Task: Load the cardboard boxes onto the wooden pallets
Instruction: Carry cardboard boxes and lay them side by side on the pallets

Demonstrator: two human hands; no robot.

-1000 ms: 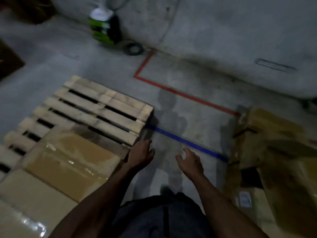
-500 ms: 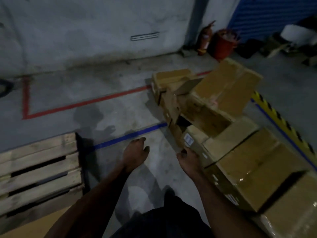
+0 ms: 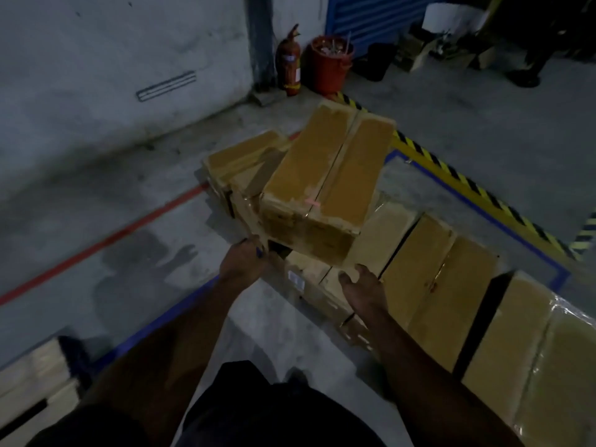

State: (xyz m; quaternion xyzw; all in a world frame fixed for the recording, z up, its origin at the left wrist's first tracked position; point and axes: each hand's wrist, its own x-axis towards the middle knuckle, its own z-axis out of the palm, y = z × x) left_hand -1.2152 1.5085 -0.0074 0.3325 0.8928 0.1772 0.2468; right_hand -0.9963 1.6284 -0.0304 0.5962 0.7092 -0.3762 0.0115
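Cardboard boxes (image 3: 419, 279) still heaped on the floor.
Left hand (image 3: 243, 261) grips the tilted top box (image 3: 322, 185); right hand (image 3: 362, 290) spread beneath it; pallet (image 3: 29, 382) waits near left.

Overall light: dim, bluish cast, indoor.
Brightest area: tan top of the raised cardboard box (image 3: 325, 175).
Shadows: soft person-shaped shadow on the grey concrete floor (image 3: 135, 253) left of the boxes; bottom of frame nearly black.
Glare: white highlights on the clear plastic wrap over the lower-right cardboard box (image 3: 561, 321).
Blur: light motion smear; pale wooden pallet (image 3: 35, 382) at lower left soft, box labels unreadable.
Distortion: wide-angle bending, yellow-black striped floor tape (image 3: 458, 175) curves toward the right edge.
Noise: grainy, blocky in dark corners.
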